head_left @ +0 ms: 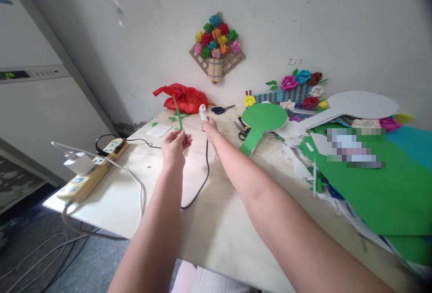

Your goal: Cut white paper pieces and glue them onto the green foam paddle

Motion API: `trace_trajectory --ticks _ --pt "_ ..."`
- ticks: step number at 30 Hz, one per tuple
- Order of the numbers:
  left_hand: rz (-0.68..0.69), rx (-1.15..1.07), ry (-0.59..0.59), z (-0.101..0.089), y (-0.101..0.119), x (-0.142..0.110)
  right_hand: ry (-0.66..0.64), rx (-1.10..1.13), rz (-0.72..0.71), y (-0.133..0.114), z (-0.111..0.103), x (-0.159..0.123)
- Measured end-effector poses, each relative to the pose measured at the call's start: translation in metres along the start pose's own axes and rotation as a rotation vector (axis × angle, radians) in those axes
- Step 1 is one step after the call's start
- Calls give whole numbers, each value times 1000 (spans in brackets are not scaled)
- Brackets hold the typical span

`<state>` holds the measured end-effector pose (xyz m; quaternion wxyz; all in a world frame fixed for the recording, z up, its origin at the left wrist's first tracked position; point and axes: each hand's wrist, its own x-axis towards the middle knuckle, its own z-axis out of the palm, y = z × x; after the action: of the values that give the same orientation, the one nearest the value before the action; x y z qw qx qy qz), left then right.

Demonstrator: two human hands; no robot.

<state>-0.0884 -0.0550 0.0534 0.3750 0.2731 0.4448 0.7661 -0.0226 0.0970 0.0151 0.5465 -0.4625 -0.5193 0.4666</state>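
My left hand [174, 145] pinches the lower end of a thin green stem [177, 112], which stands nearly upright over the table. My right hand [209, 128] is closed round a white glue gun [202, 112] a little to the right of the stem. The gun's black cord [204, 173] runs down across the table towards me. Small green paper leaves [180, 116] lie on the table just behind the stem.
A yellow power strip [92, 167] with a white charger sits at the table's left edge. Behind are a red plastic bag [184, 98], blue scissors [219, 110], black scissors [241, 129], a green paper paddle shape [261, 119] and paper flowers. Green sheets [371, 185] cover the right side.
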Motion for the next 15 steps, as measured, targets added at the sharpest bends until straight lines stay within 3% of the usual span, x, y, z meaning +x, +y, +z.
trace_trajectory --ticks 5,9,15 --pt "-42 -34 -23 15 2 -6 53 224 47 -23 -42 -22" --pt "-127 -45 -67 35 -7 -12 41 201 -66 -43 -82 -43" --pt "-189 26 -199 67 -29 -25 371 23 -156 -43 -144 -60"
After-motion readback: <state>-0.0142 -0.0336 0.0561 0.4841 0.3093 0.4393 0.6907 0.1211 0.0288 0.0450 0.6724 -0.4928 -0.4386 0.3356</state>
